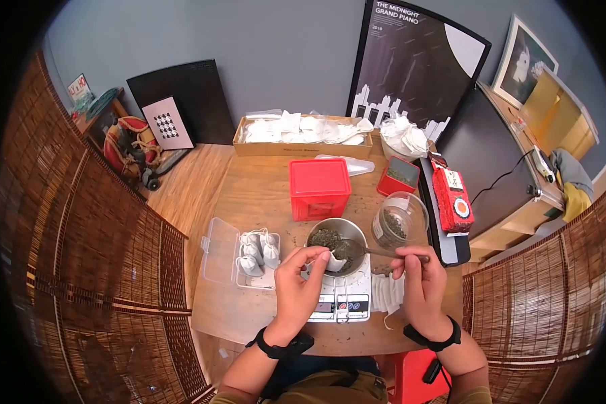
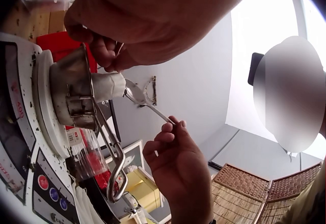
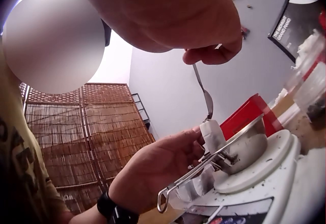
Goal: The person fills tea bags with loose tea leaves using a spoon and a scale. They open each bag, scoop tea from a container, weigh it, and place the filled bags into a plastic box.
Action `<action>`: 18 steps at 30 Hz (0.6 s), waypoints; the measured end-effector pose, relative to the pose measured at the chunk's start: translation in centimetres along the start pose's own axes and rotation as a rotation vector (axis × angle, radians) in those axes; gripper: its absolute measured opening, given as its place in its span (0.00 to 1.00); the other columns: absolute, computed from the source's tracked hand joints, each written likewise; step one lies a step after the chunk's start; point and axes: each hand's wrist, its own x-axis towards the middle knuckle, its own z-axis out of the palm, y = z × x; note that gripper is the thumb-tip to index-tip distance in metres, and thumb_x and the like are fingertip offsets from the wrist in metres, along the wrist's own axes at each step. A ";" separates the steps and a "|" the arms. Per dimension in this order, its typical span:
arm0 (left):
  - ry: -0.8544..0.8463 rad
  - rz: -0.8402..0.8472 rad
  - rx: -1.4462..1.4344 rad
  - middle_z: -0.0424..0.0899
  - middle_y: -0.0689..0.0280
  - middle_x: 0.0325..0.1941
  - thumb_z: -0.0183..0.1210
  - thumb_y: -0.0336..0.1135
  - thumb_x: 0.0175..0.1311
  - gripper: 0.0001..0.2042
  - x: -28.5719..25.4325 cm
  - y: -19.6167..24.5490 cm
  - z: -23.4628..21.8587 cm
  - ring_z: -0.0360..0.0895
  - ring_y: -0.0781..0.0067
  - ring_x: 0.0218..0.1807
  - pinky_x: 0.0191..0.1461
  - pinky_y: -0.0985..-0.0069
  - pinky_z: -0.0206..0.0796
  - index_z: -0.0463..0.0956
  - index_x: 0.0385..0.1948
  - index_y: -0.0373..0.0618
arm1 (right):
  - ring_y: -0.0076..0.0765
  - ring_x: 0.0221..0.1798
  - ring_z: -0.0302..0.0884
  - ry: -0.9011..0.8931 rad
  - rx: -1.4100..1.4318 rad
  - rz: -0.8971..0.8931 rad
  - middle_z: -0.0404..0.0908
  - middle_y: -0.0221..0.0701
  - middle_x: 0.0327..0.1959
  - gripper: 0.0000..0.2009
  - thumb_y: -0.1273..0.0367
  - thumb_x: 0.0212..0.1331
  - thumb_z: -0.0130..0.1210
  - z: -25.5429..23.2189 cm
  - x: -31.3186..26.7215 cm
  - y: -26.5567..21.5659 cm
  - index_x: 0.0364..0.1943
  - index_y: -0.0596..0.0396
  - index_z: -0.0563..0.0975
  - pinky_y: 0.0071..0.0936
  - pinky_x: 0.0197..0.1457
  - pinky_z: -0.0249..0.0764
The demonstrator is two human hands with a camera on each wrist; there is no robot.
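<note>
My left hand [image 1: 299,291] pinches a small white pouch [image 1: 337,263] at the near rim of a metal pot [image 1: 364,264] holding dried green leaves [image 1: 326,238]. In the right wrist view the pouch [image 3: 212,136] stands upright between the left fingertips. My right hand [image 1: 425,291] grips a metal spoon [image 1: 378,252] by its handle. In the left wrist view the spoon's bowl [image 2: 135,92] is at the pouch's open end; whether it touches cannot be told. The pot sits on a white scale [image 1: 357,288].
A clear box [image 1: 255,284] of filled pouches lies left. Behind the pot stands a red tin [image 1: 320,189]; right of it are a clear tub [image 1: 421,219], an open red tin [image 1: 384,186] and a red packet [image 1: 449,200]. Empty pouches [image 1: 388,293] lie beside the scale.
</note>
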 end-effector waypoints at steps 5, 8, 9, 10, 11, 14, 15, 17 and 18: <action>-0.003 0.012 0.021 0.87 0.66 0.40 0.68 0.29 0.74 0.06 0.0 -0.1 -0.1 0.79 0.80 0.42 0.45 0.79 0.65 0.88 0.45 0.36 | 0.28 0.37 0.83 -0.171 -0.240 -0.235 0.85 0.37 0.39 0.09 0.73 0.81 0.54 0.0 0.0 -0.7 0.54 0.65 0.81 0.26 0.43 0.79; -0.024 0.028 0.035 0.86 0.66 0.40 0.67 0.28 0.74 0.06 -0.2 0.0 -0.2 0.79 0.80 0.41 0.44 0.80 0.66 0.88 0.45 0.36 | 0.30 0.37 0.85 0.019 -0.106 -0.134 0.86 0.38 0.39 0.08 0.75 0.79 0.56 0.2 -0.2 1.3 0.53 0.64 0.82 0.27 0.43 0.80; -0.030 0.028 0.035 0.86 0.66 0.40 0.67 0.28 0.75 0.06 -0.3 -0.1 -0.2 0.79 0.80 0.41 0.44 0.80 0.66 0.87 0.45 0.36 | 0.30 0.37 0.85 0.023 -0.108 -0.132 0.86 0.38 0.39 0.08 0.75 0.79 0.56 0.3 0.1 1.2 0.53 0.64 0.82 0.27 0.43 0.80; -0.035 0.028 0.036 0.86 0.66 0.40 0.67 0.28 0.75 0.06 -0.4 -0.2 -0.3 0.79 0.80 0.41 0.44 0.80 0.66 0.87 0.45 0.36 | 0.30 0.36 0.85 -0.033 -0.207 -0.115 0.86 0.38 0.39 0.08 0.75 0.79 0.57 0.4 0.8 0.9 0.52 0.64 0.82 0.27 0.43 0.80; -0.037 0.025 0.034 0.86 0.66 0.40 0.67 0.27 0.75 0.06 -0.4 -0.4 -0.4 0.79 0.80 0.42 0.46 0.80 0.68 0.87 0.45 0.35 | 0.30 0.35 0.85 -0.089 -0.306 -0.099 0.86 0.37 0.39 0.07 0.75 0.78 0.57 0.5 1.1 0.8 0.52 0.63 0.83 0.27 0.42 0.81; -0.040 0.008 0.010 0.85 0.66 0.41 0.66 0.27 0.76 0.05 -0.4 -0.5 -0.4 0.80 0.80 0.43 0.49 0.79 0.71 0.86 0.46 0.34 | 0.29 0.35 0.85 -0.114 -0.425 -0.156 0.87 0.37 0.39 0.07 0.74 0.78 0.58 0.5 0.6 2.4 0.50 0.63 0.83 0.26 0.41 0.80; -0.038 -0.011 -0.011 0.85 0.66 0.42 0.65 0.26 0.76 0.05 -0.4 -0.5 -0.4 0.80 0.80 0.44 0.51 0.79 0.72 0.86 0.46 0.34 | 0.29 0.35 0.85 -0.114 -0.425 -0.155 0.87 0.37 0.39 0.07 0.74 0.78 0.58 0.5 0.3 3.2 0.50 0.63 0.83 0.26 0.41 0.80; -0.033 -0.019 -0.029 0.85 0.66 0.42 0.65 0.26 0.76 0.05 -0.5 -0.5 -0.3 0.80 0.80 0.44 0.51 0.79 0.72 0.86 0.46 0.34 | 0.27 0.35 0.85 0.005 -0.215 0.064 0.88 0.35 0.38 0.09 0.71 0.81 0.56 0.6 -0.4 4.8 0.51 0.63 0.83 0.25 0.41 0.80; -0.028 -0.024 -0.048 0.84 0.66 0.43 0.65 0.26 0.77 0.05 -0.5 -0.6 -0.2 0.80 0.80 0.45 0.52 0.79 0.73 0.85 0.46 0.33 | 0.27 0.35 0.85 0.006 -0.215 0.066 0.88 0.35 0.38 0.09 0.71 0.81 0.56 0.7 -0.5 5.3 0.51 0.63 0.83 0.25 0.41 0.80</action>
